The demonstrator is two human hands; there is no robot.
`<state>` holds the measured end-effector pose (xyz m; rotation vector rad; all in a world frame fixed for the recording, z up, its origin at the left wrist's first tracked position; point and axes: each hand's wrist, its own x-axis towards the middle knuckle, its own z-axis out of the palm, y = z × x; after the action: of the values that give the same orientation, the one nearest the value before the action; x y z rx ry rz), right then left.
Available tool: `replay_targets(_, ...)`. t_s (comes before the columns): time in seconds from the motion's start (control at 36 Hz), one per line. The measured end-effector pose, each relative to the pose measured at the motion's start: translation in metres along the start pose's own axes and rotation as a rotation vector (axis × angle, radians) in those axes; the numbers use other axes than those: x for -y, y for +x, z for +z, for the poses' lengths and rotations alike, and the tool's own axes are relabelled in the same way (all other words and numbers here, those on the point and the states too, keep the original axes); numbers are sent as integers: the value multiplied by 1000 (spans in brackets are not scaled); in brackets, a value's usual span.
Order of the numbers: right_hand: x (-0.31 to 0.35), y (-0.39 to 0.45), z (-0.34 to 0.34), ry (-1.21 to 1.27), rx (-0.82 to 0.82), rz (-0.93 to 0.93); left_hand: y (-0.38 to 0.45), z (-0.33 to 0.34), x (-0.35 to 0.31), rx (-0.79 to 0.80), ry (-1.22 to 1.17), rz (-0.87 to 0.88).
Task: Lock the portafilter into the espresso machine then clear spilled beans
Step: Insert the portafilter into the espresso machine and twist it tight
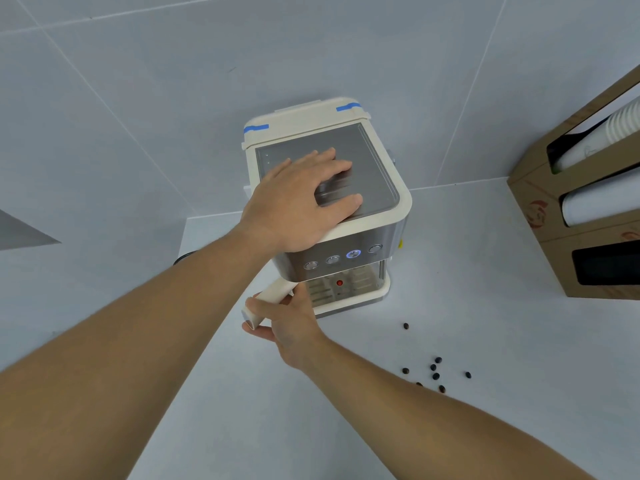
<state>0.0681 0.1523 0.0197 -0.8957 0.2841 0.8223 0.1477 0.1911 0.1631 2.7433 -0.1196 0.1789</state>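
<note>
The straight fingers [332, 168] of the left hand [294, 202] are being pressed flat on the brushed-metal top of the cream and steel espresso machine [377, 188], nothing being grasped by them. Below those fingers, at the machine's front left corner, the cream plastic handle of the portafilter [275, 292] is being gripped by the curled fingers and thumb of the right hand [287, 323]; the handle is being held angled out toward the left, and its head is hidden under the machine's front. To the far right of both hands, a brown cardboard cup dispenser [533, 202] with stacked white paper cups [620, 123] is being kept against the wall. On the white counter [485, 237], to the right of the right hand and well apart from it, dark scattered coffee beans [435, 375] are being left loose.
</note>
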Motion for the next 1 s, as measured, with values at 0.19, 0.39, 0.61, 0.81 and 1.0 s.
replay_targets(0.19,-3,-7,-4,28,53,-26,0,-1,0,-5,-4,-1)
replay_targets(0.39,-2,-9,-7,-9,47,-41,-1,-1,0,-3,-2,0)
replay_targets(0.61,-1,-12,-10,-54,73,-40,-1,-1,0,-11,-7,4)
replay_targets(0.81,8,-32,-40,-135,114,-6,-1,0,1,-24,-15,10)
replay_targets(1.0,31,-52,-63,-286,83,51,-2,-1,3,-18,-26,12)
